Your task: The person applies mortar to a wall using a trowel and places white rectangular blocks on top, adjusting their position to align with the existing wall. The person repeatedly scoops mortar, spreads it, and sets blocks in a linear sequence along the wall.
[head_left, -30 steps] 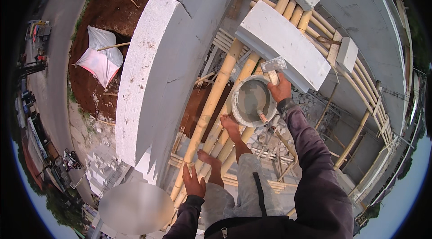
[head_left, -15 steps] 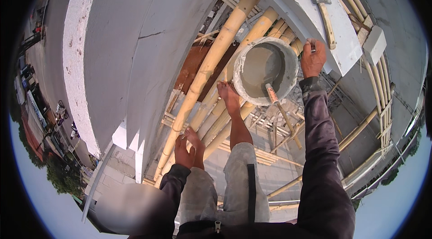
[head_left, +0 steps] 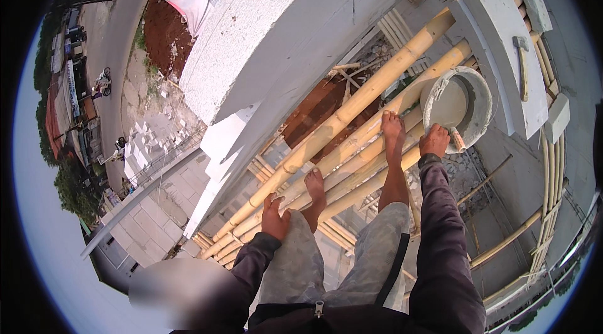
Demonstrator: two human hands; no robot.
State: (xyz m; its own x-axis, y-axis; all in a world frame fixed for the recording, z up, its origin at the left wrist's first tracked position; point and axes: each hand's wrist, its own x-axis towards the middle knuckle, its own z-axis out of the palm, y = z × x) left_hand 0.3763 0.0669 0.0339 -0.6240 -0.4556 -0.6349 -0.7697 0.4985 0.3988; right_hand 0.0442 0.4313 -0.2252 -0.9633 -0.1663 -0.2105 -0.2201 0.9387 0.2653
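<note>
My right hand point(head_left: 434, 140) is at the near left rim of a grey bucket point(head_left: 429, 103), its fingers curled over the edge. Wet grey mortar point(head_left: 453, 100) fills part of the bucket. Right beside that hand, a tool's light orange-and-white handle point(head_left: 458, 139) leans out over the rim; the tool's far end is hidden. My left hand point(head_left: 274, 219) hovers by my left knee above the bamboo poles, empty, with fingers loosely bent and thumb apart.
My bare feet stand on thick bamboo poles point(head_left: 352, 108) with gaps between them. A hammer point(head_left: 523, 67) lies on a curved white slab point(head_left: 502, 38) at the right. A rough white wall edge point(head_left: 251, 26) rises at left. Far below run a road point(head_left: 122, 26) and rubble point(head_left: 151, 142).
My right hand has come down from beside the white slab to the bucket's near rim. The view has turned, showing more of the street. My left hand stays by the knee.
</note>
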